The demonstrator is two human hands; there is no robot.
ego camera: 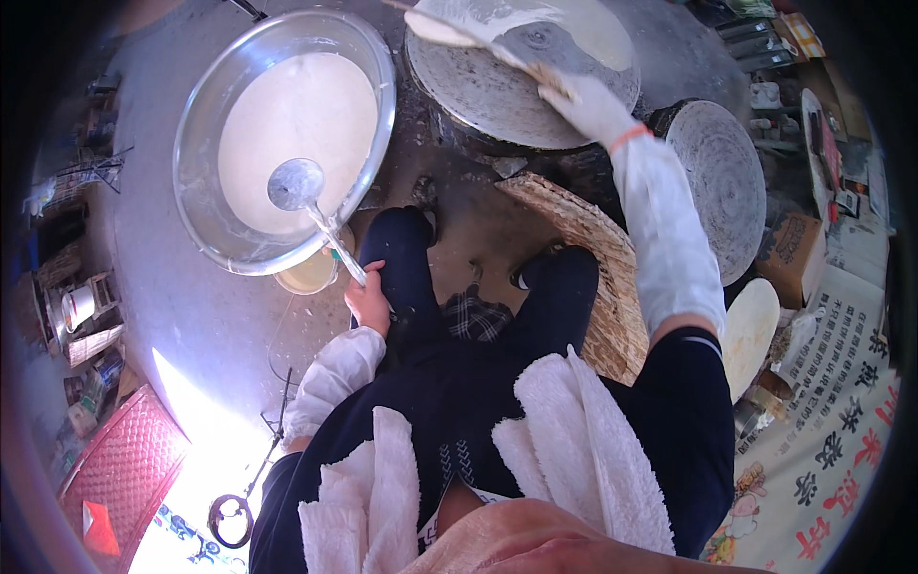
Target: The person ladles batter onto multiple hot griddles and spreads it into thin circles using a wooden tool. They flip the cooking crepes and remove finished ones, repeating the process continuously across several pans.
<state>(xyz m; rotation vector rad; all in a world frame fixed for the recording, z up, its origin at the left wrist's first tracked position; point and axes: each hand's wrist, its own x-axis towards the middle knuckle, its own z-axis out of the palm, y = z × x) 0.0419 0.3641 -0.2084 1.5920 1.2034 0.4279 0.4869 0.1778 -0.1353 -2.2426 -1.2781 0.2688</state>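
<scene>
My bare left hand [368,303] grips the handle of a metal ladle [295,184] beside my left knee. The ladle's bowl hangs over a large steel basin [199,168] of pale batter [297,107]. In a white glove, my right hand [589,109] holds a long wooden spreader [495,49] across a round griddle [462,82]. A thin layer of batter [599,39] covers part of the griddle's far side, leaving dark surface bare near its middle. The spreader's far end is coated with batter.
A second round griddle [717,186] stands at the right, near a cardboard box [791,258] and a pale round disc [751,333]. A curved, flaking board [602,265] is by my right leg. Under the basin's near rim sits a small tub [308,278]. A printed banner [810,430] lies lower right.
</scene>
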